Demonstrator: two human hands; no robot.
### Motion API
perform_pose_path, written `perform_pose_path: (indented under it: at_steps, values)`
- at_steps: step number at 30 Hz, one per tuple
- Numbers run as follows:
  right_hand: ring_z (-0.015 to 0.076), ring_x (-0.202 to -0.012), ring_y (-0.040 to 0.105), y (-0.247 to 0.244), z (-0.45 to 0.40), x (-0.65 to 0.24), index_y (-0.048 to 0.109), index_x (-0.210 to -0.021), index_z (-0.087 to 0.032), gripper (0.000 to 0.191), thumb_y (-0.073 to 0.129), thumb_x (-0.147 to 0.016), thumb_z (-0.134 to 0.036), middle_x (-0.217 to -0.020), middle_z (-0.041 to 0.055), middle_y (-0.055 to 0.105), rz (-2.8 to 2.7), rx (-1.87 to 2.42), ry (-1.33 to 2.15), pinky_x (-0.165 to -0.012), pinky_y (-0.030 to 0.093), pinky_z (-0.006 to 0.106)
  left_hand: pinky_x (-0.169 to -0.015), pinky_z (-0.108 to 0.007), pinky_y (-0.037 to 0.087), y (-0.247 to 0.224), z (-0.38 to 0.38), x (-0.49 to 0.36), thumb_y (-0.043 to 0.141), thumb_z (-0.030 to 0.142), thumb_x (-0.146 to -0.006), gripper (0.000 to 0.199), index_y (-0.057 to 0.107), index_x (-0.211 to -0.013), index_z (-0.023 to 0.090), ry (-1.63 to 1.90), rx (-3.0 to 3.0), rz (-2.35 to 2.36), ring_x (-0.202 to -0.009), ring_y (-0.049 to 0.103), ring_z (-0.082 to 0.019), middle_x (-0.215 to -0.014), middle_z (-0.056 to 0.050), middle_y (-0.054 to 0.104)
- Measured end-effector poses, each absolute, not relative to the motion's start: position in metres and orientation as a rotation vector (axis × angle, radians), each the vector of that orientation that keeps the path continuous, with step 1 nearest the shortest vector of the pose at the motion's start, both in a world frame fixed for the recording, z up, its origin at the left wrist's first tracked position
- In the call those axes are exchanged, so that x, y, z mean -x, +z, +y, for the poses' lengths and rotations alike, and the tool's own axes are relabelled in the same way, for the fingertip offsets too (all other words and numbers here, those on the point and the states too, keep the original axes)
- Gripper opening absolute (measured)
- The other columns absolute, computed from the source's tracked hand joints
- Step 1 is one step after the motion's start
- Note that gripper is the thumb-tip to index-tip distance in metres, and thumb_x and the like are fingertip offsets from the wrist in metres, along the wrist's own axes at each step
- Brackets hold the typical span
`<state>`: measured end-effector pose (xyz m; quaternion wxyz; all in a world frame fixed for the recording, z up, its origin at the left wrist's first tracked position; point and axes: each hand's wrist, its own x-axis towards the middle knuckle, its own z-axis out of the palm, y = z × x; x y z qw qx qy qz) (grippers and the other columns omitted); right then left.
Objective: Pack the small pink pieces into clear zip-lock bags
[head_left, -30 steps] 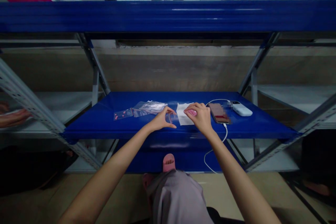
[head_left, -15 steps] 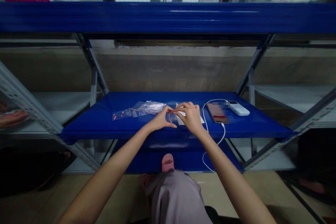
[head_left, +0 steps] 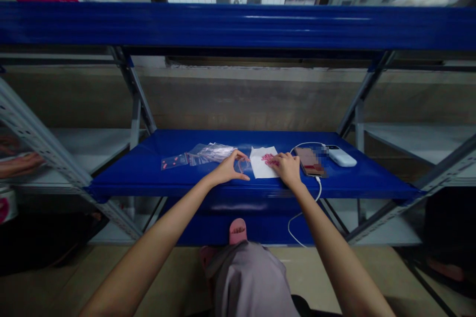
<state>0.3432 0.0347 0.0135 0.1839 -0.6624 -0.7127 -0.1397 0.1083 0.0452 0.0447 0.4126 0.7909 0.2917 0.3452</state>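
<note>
Small pink pieces (head_left: 268, 159) lie loosely heaped on white paper (head_left: 260, 171); left of them, a clear bag (head_left: 243, 164) is held open.

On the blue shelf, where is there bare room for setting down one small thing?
The blue shelf is bare along its back, behind the clear bags and white paper; left of the bag of pink pieces; and right of the pale power bank. The middle is crowded: clear bags, left hand, paper, right hand, phone.

the right hand (head_left: 287, 166) hides part of the pink pieces (head_left: 268, 158), too small to tell apart.
</note>
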Motion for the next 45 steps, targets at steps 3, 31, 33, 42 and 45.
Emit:
perform_pose_path:
  at_steps: [3,31,33,42,45]
  values:
    - [0.0228,-0.091,0.046,0.011,0.037,-0.343,0.068,-0.092,-0.022,0.023,0.051,-0.083,-0.035,-0.099,0.0075,0.064,-1.963,1.902,-0.436,-0.069,0.023,0.033,-0.1,-0.044,0.032,0.044,0.046,-0.108,0.08,0.016,-0.051,0.056,0.045,-0.095,0.02,0.869,-1.981,0.725,-0.114,0.049,-0.024,-0.11,-0.009,0.057]
    - [0.0202,-0.093,0.048,0.076,0.002,-0.272,0.07,-0.081,-0.027,0.019,0.054,-0.083,-0.037,-0.101,0.0024,0.063,-2.126,1.371,-0.157,-0.073,0.025,0.032,-0.094,-0.042,0.036,0.036,0.048,-0.108,0.08,0.025,-0.051,0.058,0.044,-0.096,0.019,0.914,-2.032,0.722,-0.106,0.05,-0.025,-0.104,-0.007,0.053]
    - [0.0205,-0.094,0.047,0.075,0.003,-0.27,0.07,-0.081,-0.028,0.018,0.054,-0.083,-0.037,-0.102,0.0023,0.063,-2.159,1.393,-0.178,-0.074,0.025,0.033,-0.094,-0.042,0.035,0.038,0.046,-0.108,0.08,0.025,-0.051,0.058,0.044,-0.096,0.019,0.911,-2.026,0.72,-0.107,0.05,-0.025,-0.104,-0.007,0.053]
    - [0.0217,-0.106,0.049,0.07,0.004,-0.274,0.065,-0.099,-0.026,0.024,0.045,-0.088,-0.034,-0.114,0.0037,0.061,-2.13,1.262,-0.015,-0.087,0.03,0.04,-0.096,-0.042,0.035,0.044,0.047,-0.107,0.081,0.023,-0.049,0.057,0.051,-0.097,0.016,0.936,-2.021,0.729,-0.107,0.05,-0.025,-0.107,-0.009,0.055]
    - [0.0206,-0.11,0.05,0.067,0.01,-0.279,0.057,-0.114,-0.026,0.032,0.054,-0.083,-0.033,-0.119,0.0049,0.059,-2.177,1.067,0.216,-0.091,0.034,0.039,-0.093,-0.04,0.038,0.042,0.05,-0.105,0.078,0.021,-0.053,0.047,0.057,-0.094,0.013,0.888,-1.968,0.705,-0.103,0.054,-0.024,-0.105,-0.011,0.06]
